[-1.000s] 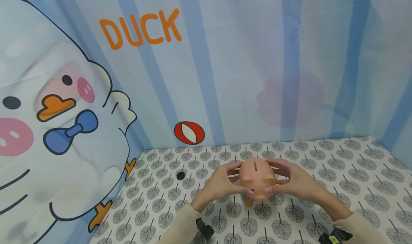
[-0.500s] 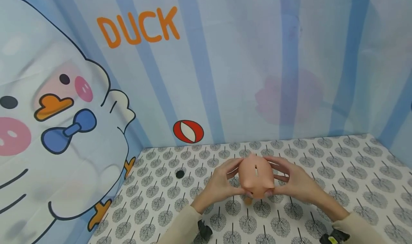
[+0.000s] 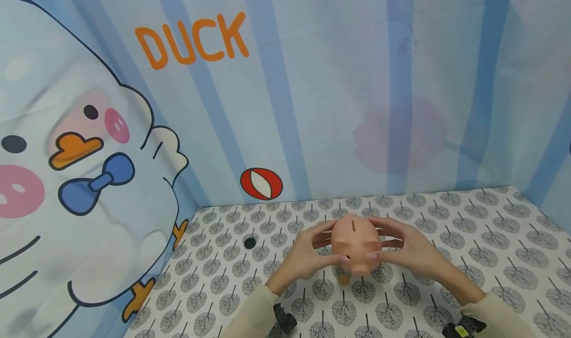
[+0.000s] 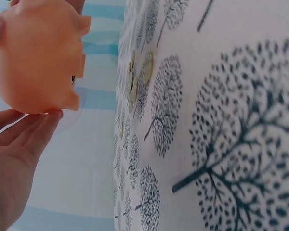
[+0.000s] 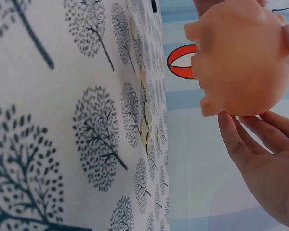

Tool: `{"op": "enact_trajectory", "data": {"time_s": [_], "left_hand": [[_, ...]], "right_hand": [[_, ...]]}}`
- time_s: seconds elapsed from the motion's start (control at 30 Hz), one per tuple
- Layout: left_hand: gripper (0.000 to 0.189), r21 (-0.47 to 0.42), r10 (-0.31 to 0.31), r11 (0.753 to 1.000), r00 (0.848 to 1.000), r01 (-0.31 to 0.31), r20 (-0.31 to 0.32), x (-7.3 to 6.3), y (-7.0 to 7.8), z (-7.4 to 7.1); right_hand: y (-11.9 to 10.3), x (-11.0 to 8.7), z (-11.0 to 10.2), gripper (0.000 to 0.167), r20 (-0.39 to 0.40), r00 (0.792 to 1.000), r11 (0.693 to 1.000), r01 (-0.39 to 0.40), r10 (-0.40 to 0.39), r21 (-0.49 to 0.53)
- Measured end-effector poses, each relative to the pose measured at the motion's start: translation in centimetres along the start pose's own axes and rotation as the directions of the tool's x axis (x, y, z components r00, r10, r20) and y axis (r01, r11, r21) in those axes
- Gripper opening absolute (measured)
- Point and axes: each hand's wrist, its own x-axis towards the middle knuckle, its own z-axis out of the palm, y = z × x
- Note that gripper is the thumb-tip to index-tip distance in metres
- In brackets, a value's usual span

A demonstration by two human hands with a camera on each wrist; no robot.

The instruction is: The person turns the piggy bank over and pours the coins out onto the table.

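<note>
An orange-pink piggy bank (image 3: 354, 241) hangs in the air over the table, slot upward and snout toward me. My left hand (image 3: 305, 253) grips one side, thumb near the eye and fingers along the flank. On the opposite side my right hand (image 3: 412, 251) holds it the same way. Several coins (image 4: 148, 67) lie on the cloth below, apart from the bank's stubby feet, and the right wrist view shows these coins (image 5: 144, 130) in a loose group. From above, one coin (image 3: 343, 280) peeks out by the snout; the bank hides the others.
A white tablecloth (image 3: 241, 266) with grey tree prints covers the table. On it, left of the hands, is a small round black object (image 3: 250, 243). A striped blue curtain (image 3: 330, 105) with a duck print stands behind and at the sides.
Half a second ago the bank was tipped differently, with light showing through its slot. Now the slot is dark and the face and snout show more. Both hands have kept their hold.
</note>
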Motion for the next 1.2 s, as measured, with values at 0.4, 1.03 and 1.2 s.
{"op": "enact_trajectory", "data": {"time_s": [0.4,1.03,1.2], "left_hand": [[0.054,0.027,-0.136,0.990,0.986,0.139,-0.092,1.3,0.6,0.3],[0.075,-0.042,-0.353,0.934,0.935,0.354,0.036,1.4,1.5,0.3],[0.074,-0.040,-0.337,0.940,0.941,0.339,0.039,1.5,1.4,0.2]], "right_hand": [[-1.2,1.3,0.4,0.055,-0.016,0.976,0.976,-0.216,0.216,-0.034],[-1.3,1.7,0.5,0.071,0.151,0.929,0.939,-0.344,0.337,0.022],[-1.1,1.5,0.5,0.063,0.149,0.940,0.951,-0.308,0.308,-0.027]]}}
